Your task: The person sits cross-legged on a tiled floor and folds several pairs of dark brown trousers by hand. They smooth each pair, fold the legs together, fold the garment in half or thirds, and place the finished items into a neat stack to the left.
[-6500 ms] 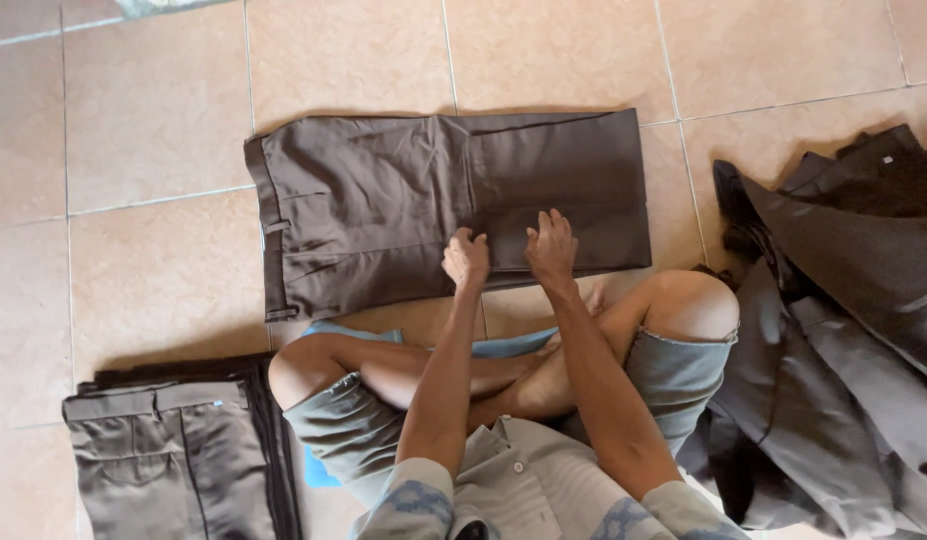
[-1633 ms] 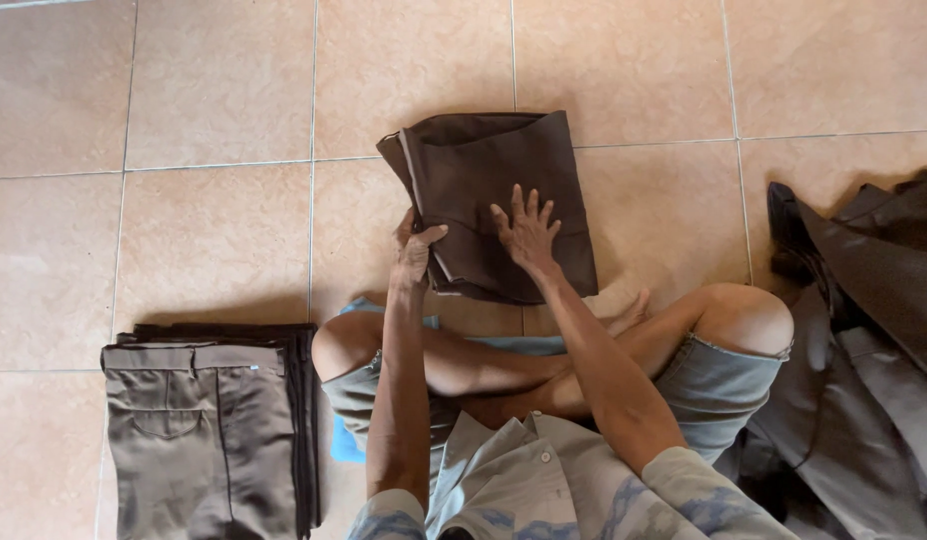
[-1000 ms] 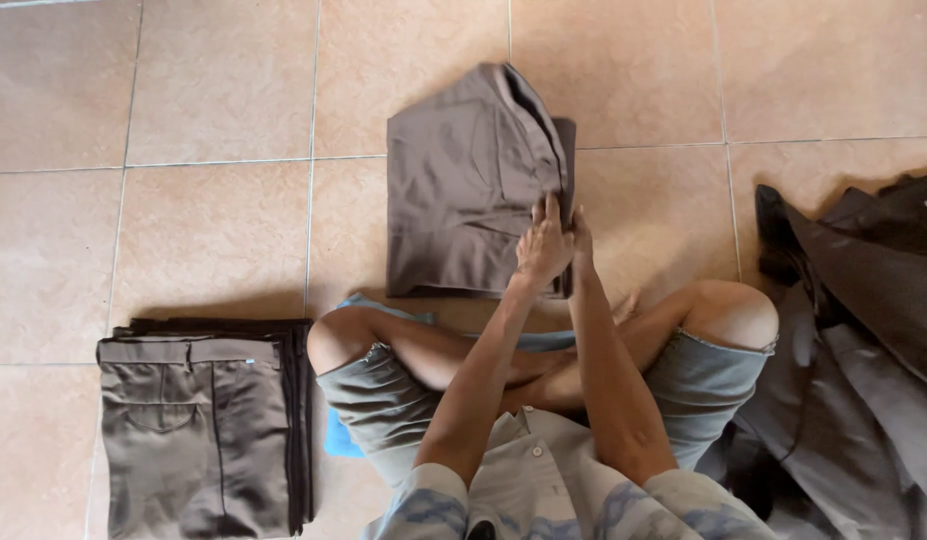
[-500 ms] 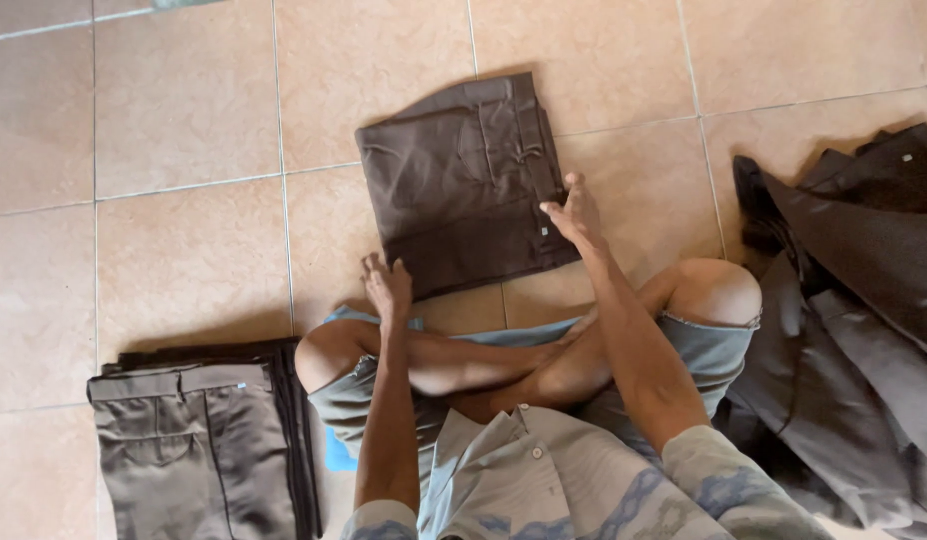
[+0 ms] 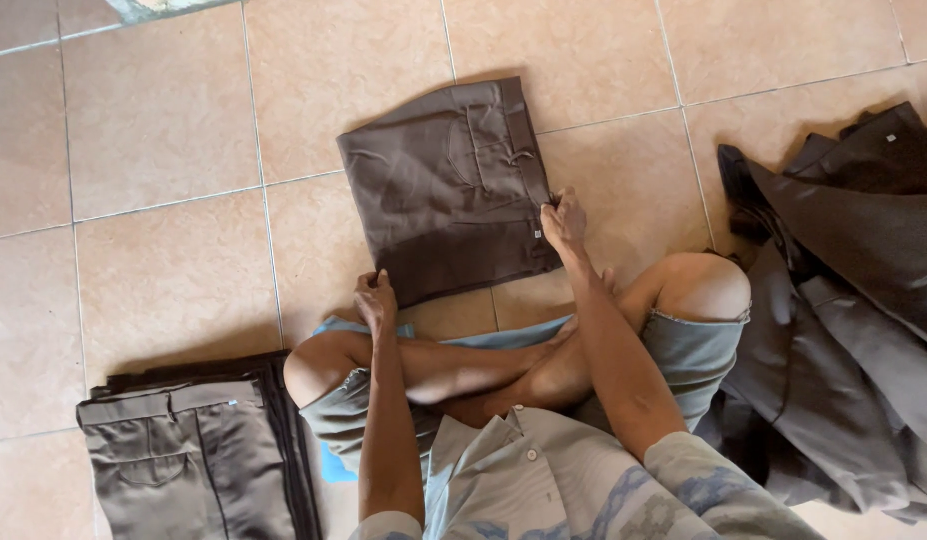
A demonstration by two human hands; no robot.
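Note:
A folded pair of dark brown trousers [image 5: 446, 190] lies on the tiled floor in front of my crossed legs, back pocket facing up. My left hand [image 5: 377, 300] pinches its near left corner. My right hand [image 5: 564, 222] grips its right edge by the waistband. Both hands have fingers closed on the cloth.
A stack of folded grey-brown trousers [image 5: 189, 455] lies on the floor at my lower left. A loose heap of dark unfolded garments [image 5: 854, 290] spreads along the right side. Beige floor tiles [image 5: 154, 130] surround the work spot.
The trousers went from a long half-fold to a compact square. Since half a second ago my hands have shifted to its near left corner and right edge.

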